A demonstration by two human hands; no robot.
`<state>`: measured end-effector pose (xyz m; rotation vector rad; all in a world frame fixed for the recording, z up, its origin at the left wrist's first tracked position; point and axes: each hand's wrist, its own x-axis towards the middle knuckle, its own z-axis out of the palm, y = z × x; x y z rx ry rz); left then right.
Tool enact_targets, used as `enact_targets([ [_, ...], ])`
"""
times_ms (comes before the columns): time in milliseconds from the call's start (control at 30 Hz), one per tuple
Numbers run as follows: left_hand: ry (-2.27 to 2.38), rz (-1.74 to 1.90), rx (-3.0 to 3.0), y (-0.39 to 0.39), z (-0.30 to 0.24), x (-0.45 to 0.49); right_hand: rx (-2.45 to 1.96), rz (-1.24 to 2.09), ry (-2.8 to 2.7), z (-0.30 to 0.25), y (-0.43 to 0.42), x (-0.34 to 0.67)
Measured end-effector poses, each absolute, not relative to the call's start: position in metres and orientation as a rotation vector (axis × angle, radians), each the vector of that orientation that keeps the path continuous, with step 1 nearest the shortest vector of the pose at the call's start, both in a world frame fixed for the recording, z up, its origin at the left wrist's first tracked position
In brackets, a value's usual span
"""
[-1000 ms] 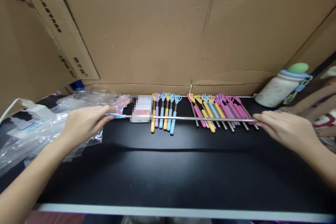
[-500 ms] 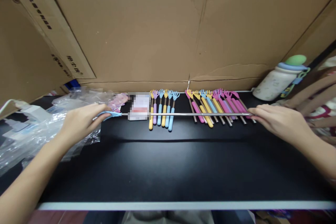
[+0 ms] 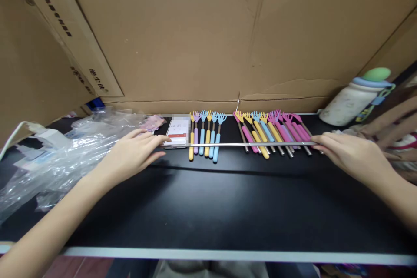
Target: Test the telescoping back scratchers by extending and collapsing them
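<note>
My right hand (image 3: 345, 150) pinches the right end of a long, thin metal rod (image 3: 224, 144), a back scratcher drawn out level above the table. My left hand (image 3: 138, 150) is at the rod's left end, thumb and fingers apart, a fingertip over the lower left of a phone (image 3: 178, 132) with a red button on its screen. The scratcher's light blue end is hidden now. Behind the rod lie several short back scratchers (image 3: 208, 137) in yellow, purple and blue, and a second group (image 3: 270, 130) with pink, yellow and blue handles.
Clear plastic bags (image 3: 84, 147) and a white charger with a cable (image 3: 54, 141) cover the left side. A pink packet (image 3: 153, 122) lies beside the phone. At the back right a white bottle (image 3: 342, 102) leans over. Cardboard walls (image 3: 195, 43) enclose the back and sides.
My left hand has let go of the light blue end and moved right, its fingers opening beside the phone. My right hand keeps its hold on the rod. The view has shifted slightly.
</note>
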<state>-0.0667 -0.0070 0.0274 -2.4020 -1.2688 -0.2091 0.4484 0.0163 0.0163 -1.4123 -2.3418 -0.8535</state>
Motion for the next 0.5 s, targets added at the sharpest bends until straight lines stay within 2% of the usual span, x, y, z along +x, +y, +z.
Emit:
enact_targets([
  [300,-1.316,-0.237,-2.345,-0.0052,0.0290,-0.0728,-1.434,-0.986,-2.373,0.0245,0.0110,0.4522],
  [500,-1.316,-0.253,-2.300,-0.0064,0.0245,-0.0731,-1.556,-0.940,-2.362,0.0228,0.0094,0.4579],
])
